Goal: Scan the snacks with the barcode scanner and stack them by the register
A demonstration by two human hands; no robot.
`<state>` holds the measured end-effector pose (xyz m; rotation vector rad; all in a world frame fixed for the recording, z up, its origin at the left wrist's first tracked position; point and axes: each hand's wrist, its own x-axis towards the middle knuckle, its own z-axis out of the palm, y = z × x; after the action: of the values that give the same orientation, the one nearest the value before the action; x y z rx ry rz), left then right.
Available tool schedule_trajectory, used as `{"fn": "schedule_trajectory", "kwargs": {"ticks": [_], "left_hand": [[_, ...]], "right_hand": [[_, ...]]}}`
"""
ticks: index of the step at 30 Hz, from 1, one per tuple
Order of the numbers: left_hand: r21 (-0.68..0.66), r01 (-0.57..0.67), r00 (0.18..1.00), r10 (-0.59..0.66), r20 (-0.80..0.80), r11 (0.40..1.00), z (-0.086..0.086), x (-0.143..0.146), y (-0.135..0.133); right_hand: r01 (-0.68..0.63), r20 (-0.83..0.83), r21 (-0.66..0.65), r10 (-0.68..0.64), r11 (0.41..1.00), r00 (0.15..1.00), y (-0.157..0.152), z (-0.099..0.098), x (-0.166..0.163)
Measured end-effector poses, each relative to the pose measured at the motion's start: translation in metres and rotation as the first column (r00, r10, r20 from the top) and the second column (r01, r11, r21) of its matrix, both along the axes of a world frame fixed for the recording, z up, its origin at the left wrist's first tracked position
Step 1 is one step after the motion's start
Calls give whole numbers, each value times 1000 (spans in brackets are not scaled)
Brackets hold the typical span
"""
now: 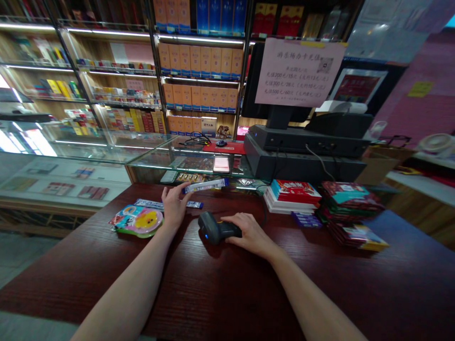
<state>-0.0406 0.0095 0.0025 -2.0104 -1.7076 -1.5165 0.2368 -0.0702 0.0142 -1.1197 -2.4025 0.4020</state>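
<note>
Between the thumb and fingers of my left hand (174, 203) is one end of a long, thin blue-and-white packet (208, 185), raised off the counter. My right hand (249, 232) is wrapped round the handle of a dark barcode scanner (213, 229), which shows a small blue light and rests at the counter's middle. Just behind my left hand lies a second slim packet (194, 204) of similar look, partly covered by the hand. To the left of my wrist is a colourful blister-packed item (138, 220) with a yellow chick face.
Stacked boxes (293, 192) and flat packets (350, 199) stand on the wooden counter (227, 298) at right. Behind them is a point-of-sale terminal (305, 137) with a paper notice (298, 71). A glass display case (159, 156) borders the counter, with stocked shelves (199, 80) beyond.
</note>
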Motion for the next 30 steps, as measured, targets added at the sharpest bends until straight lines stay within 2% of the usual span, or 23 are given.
{"fn": "schedule_trajectory", "kwargs": {"ticks": [9,11,14,17,22,26,30], "left_hand": [[15,36,999,-36,14,999,3,2,-1],[17,53,998,-53,16,998,5,4,-3],[10,83,997,-83,5,997,8,7,-5],[16,124,992,-124,-4,992,10,10,-6],[29,177,984,-177,-16,984,12,15,-8],[38,231,971,-228,-64,972,13,18,-10],[41,283,955,-278,-100,958,15,21,-12]], "right_hand": [[-6,5,11,6,1000,1000,-1,2,0],[14,-56,6,-14,1000,998,0,2,1],[118,-231,-19,-119,993,966,6,-1,3],[244,-422,-74,-252,967,871,14,-5,6],[369,-645,-224,-421,902,638,26,-11,12],[328,-709,-369,-491,870,505,30,-10,15],[239,-708,-495,-547,835,446,28,-5,15]]}}
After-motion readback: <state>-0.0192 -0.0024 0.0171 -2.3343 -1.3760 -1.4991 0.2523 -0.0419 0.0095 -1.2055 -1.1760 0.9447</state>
